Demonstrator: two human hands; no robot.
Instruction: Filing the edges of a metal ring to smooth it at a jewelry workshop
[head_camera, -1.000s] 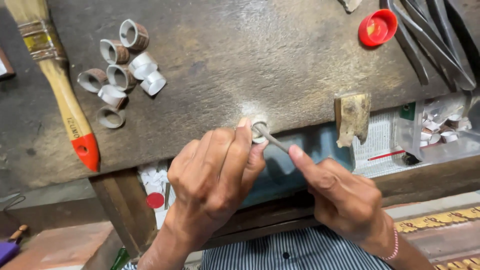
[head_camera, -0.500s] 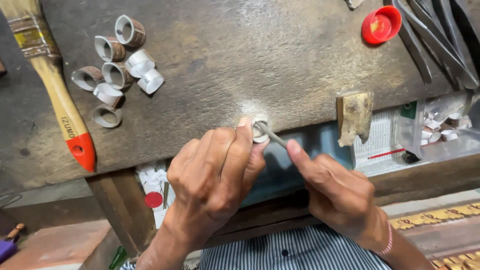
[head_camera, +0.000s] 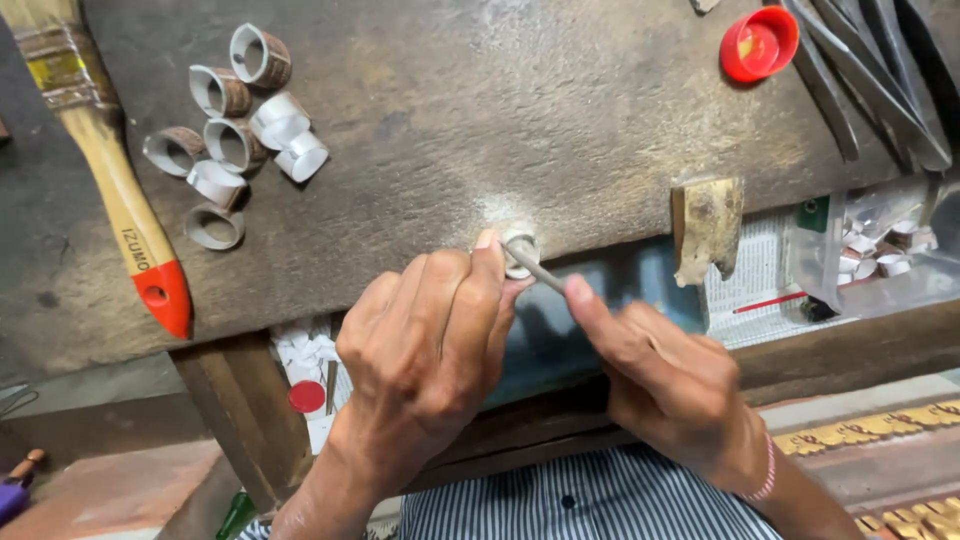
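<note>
Two bare hands, left hand & right hand. No gloves, no rings. Thin pink band on right wrist. Shirt w/ dark & white stripes, small dark button.

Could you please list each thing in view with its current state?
Left hand: pinching the metal ring at the bench edge.
Right hand: gripping a thin file poked into the ring.
Loose rings: scattered, untouched.
Paintbrush: lying flat.
Red cap: open side up.
</note>
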